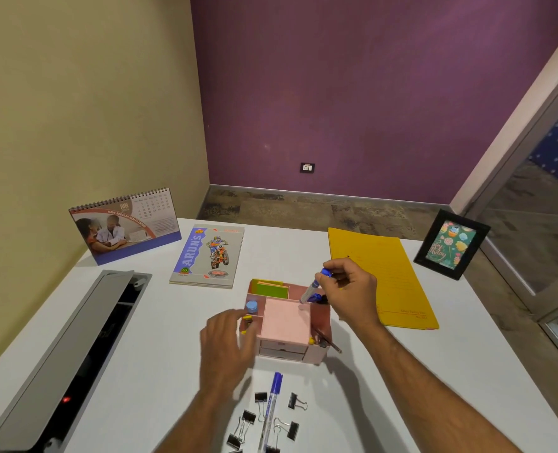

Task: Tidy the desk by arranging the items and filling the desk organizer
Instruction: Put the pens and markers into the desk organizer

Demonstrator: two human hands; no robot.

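While the right grip (349,289) pinches a blue pen (315,286), tilted with its tip down in the back right compartment of the pink organizer (285,322), the left grip (228,341) lies with fingers spread and nearly straight against the organizer's left side, holding nothing. Nearer than both grips, a second pen (271,410) lies on the bench (434,371) among black binder clips (292,428). Just beyond the right grip lies a yellow folder (388,276).

**Around the desk**

A purple wall (352,93) with a socket (307,167) meets a beige wall (74,93) at the corner. Mottled floor (320,209) shows behind the desk. A glass door (545,197) stands at right.
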